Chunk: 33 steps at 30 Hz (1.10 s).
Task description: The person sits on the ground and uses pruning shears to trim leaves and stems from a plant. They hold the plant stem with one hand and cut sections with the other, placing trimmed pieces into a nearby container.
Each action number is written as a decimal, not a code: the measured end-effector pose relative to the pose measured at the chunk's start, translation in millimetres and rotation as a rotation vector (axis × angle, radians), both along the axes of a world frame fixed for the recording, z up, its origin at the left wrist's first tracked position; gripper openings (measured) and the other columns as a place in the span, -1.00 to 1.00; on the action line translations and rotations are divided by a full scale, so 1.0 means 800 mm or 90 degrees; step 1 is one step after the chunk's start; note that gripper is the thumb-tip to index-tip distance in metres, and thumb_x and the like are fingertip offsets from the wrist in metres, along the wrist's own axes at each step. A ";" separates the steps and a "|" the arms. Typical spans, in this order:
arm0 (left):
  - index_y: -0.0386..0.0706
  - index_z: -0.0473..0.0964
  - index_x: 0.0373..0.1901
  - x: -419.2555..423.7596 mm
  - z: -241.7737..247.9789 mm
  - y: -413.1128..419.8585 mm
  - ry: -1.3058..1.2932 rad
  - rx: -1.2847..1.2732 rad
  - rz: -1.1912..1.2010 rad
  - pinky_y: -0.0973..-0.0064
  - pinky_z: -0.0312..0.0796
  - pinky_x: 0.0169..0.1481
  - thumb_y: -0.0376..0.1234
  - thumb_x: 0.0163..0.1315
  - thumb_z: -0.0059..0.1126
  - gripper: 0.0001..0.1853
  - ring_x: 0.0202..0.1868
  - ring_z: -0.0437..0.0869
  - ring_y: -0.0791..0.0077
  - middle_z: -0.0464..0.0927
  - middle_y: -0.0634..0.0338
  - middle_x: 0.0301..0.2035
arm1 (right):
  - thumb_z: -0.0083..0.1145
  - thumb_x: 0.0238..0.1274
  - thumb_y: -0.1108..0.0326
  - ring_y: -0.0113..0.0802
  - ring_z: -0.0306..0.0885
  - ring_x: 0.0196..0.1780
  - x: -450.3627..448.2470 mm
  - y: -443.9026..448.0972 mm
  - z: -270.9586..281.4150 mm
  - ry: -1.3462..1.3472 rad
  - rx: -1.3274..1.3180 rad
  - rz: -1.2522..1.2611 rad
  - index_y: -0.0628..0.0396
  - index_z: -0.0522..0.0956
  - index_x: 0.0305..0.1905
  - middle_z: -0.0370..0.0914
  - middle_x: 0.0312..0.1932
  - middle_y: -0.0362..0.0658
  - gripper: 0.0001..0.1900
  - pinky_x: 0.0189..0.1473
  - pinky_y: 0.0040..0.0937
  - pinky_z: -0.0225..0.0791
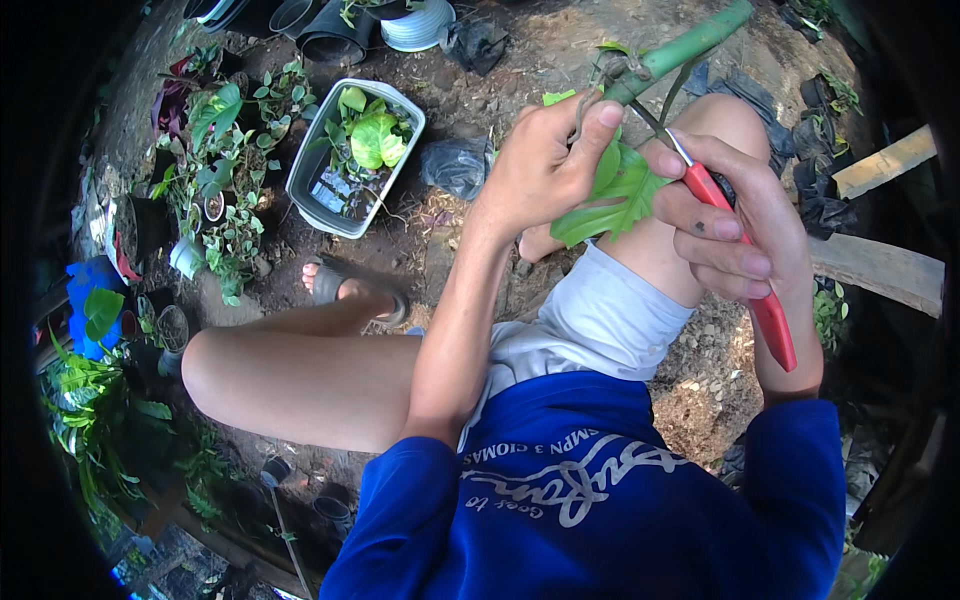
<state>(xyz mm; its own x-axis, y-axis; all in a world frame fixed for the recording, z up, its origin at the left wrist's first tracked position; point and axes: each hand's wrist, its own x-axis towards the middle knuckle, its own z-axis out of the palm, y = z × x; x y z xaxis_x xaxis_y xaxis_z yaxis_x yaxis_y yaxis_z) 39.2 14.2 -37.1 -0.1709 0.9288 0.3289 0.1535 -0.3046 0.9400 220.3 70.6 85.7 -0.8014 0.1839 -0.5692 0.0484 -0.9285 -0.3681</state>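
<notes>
My left hand (559, 161) pinches a thin brown tie or root at the lower end of a green pole (679, 52); the fingertips are partly hidden. My right hand (724, 217) is closed around red-handled pruning shears (709, 187), their blades at a thin dark stem just below the pole. Whether the blades are open cannot be told. A bright green lobed leaf (619, 195) hangs between my two hands, above my bent knee. Smaller yellow-green leaf parts show behind my left fingers.
A grey plastic basin (356, 225) with water and leafy cuttings (375, 139) stands on the soil. Potted variegated plants (232, 172) are at the left, black pots (335, 37) at the top. Crumpled black plastic (454, 166) lies beside the basin. Wooden planks (881, 270) jut in from the right.
</notes>
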 end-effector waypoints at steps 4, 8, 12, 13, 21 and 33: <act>-0.27 0.49 -0.37 0.003 -0.001 -0.001 0.020 0.004 0.010 0.20 0.43 -0.39 -0.07 0.58 -0.01 -0.54 -0.57 0.60 0.01 0.48 -0.06 -0.64 | -0.22 0.66 0.12 -0.58 0.14 -0.87 -0.002 0.000 0.003 0.013 -0.019 -0.007 0.08 0.44 -0.04 0.34 -0.62 -0.29 -0.72 -0.96 -0.56 0.09; -0.28 0.49 -0.37 0.010 -0.002 -0.002 0.020 0.019 0.019 0.23 0.42 -0.42 -0.09 0.58 0.01 -0.55 -0.60 0.59 0.05 0.46 -0.04 -0.66 | -0.20 0.66 0.13 -0.58 0.17 -0.85 -0.003 -0.001 0.002 0.029 -0.045 -0.028 0.09 0.46 -0.05 0.35 -0.61 -0.29 -0.72 -0.95 -0.55 0.15; -0.27 0.51 -0.35 0.013 -0.003 -0.002 0.019 0.018 0.020 0.25 0.42 -0.42 -0.11 0.57 0.02 -0.58 -0.60 0.60 0.05 0.46 -0.04 -0.65 | -0.20 0.65 0.16 -0.58 0.18 -0.85 -0.005 0.001 -0.002 0.033 -0.026 -0.029 0.10 0.46 -0.05 0.35 -0.60 -0.30 -0.73 -0.95 -0.55 0.17; -0.26 0.52 -0.34 0.013 -0.002 -0.002 0.029 0.011 0.017 0.25 0.42 -0.42 -0.11 0.57 0.02 -0.58 -0.60 0.59 0.05 0.47 -0.04 -0.65 | -0.19 0.65 0.16 -0.59 0.17 -0.84 -0.005 0.002 -0.003 0.036 -0.020 -0.024 0.10 0.46 -0.05 0.35 -0.60 -0.30 -0.73 -0.95 -0.55 0.16; -0.26 0.59 -0.28 0.017 0.004 -0.005 -0.022 0.020 -0.020 0.27 0.43 -0.39 -0.13 0.57 0.03 -0.61 -0.58 0.60 0.09 0.49 -0.05 -0.64 | -0.22 0.66 0.14 -0.61 0.14 -0.85 -0.004 0.009 -0.009 0.042 0.006 0.012 0.05 0.45 -0.06 0.33 -0.63 -0.33 -0.74 -0.95 -0.59 0.08; -0.26 0.54 -0.40 0.011 0.001 0.008 0.032 0.027 0.020 0.16 0.41 -0.36 -0.13 0.54 0.06 -0.59 -0.49 0.61 -0.12 0.52 -0.12 -0.59 | -0.24 0.69 0.08 -0.62 0.11 -0.85 -0.011 0.004 -0.003 -0.022 -0.018 -0.040 -0.01 0.43 -0.08 0.29 -0.66 -0.36 -0.72 -0.94 -0.62 0.05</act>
